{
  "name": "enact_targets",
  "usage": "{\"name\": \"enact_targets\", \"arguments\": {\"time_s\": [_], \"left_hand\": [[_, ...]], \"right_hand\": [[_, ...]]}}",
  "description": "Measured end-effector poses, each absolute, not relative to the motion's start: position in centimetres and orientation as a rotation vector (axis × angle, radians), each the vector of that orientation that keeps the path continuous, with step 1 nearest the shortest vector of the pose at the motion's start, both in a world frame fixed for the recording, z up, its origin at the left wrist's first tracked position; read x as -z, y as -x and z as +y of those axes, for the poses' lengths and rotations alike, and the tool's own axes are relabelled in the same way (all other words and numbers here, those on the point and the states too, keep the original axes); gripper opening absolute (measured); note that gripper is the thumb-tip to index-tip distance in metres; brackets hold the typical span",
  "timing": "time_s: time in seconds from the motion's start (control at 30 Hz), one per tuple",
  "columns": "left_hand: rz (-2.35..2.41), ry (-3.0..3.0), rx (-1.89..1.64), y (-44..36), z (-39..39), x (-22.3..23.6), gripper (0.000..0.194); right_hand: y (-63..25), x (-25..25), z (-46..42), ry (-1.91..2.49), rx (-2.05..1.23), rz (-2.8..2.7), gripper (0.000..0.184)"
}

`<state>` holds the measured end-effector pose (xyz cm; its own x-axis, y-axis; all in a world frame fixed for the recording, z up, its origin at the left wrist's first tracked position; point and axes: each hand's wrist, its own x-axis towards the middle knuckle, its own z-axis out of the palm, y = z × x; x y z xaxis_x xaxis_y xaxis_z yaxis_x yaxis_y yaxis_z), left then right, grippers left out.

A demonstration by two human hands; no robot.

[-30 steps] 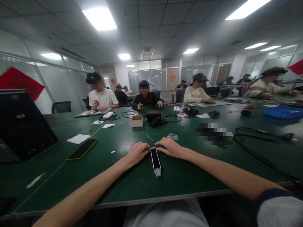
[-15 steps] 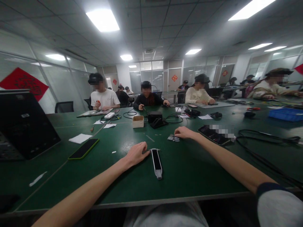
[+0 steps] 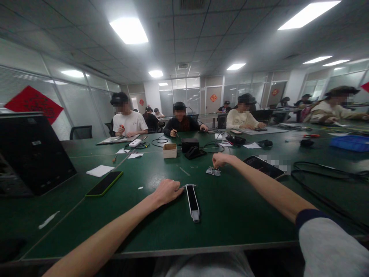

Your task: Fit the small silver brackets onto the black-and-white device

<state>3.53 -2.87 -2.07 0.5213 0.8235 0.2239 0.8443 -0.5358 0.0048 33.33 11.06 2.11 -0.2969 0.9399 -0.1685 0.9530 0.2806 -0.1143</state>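
Observation:
My left hand (image 3: pixel 168 191) rests on the table with its fingers curled. Its fingertips meet the left end of a thin crosspiece on a long, narrow device (image 3: pixel 192 202) with a black face, pale edges and a grey tip towards me. Whatever those fingers hold is hidden. Further out to the right, my right hand (image 3: pixel 221 159) is closed in a pinch, fingertips pointing down at a little cluster of grey metal parts (image 3: pixel 212 171). What sits between the pinched fingertips is too small to make out.
Left lie a green-edged phone (image 3: pixel 105 184) and a white tissue (image 3: pixel 100 170), near a black HP computer case (image 3: pixel 37 154). An open cardboard box (image 3: pixel 170 151) and a black stand (image 3: pixel 190 147) are ahead. A dark tablet (image 3: pixel 265 167) and black cables (image 3: pixel 325 184) lie right. Several people sit opposite.
My right hand has tilted up, its fingertips now pointing down over the metal parts. My left hand and the long device keep their places; the whole view has shifted slightly downward.

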Motion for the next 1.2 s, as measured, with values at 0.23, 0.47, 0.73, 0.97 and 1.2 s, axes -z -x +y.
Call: {"name": "enact_targets", "arguments": {"time_s": [0.23,0.47,0.73,0.97,1.2], "left_hand": [[-1.439,2.694,0.333,-3.7,-3.6,1.5,0.064],[-1.398,2.670,0.546,-3.8,-3.7,1.5,0.039],[-1.246,2.663,0.809,-3.5,-3.5,2.3,0.016],[-1.119,2.654,0.851,-3.9,-3.9,2.0,0.010],[-1.051,2.632,0.920,-4.2,-3.8,2.0,0.009]], "right_hand": [[-30.0,-3.1,5.7,-1.812,0.085,2.761,0.021],[-24.9,-3.6,-0.5,-1.270,0.675,3.220,0.022],[-23.1,-2.1,-1.0,-1.281,0.954,3.195,0.021],[-23.5,-1.3,-1.0,-1.261,0.984,3.158,0.018],[-24.1,-0.2,-0.5,-1.193,1.201,3.146,0.025]]}}
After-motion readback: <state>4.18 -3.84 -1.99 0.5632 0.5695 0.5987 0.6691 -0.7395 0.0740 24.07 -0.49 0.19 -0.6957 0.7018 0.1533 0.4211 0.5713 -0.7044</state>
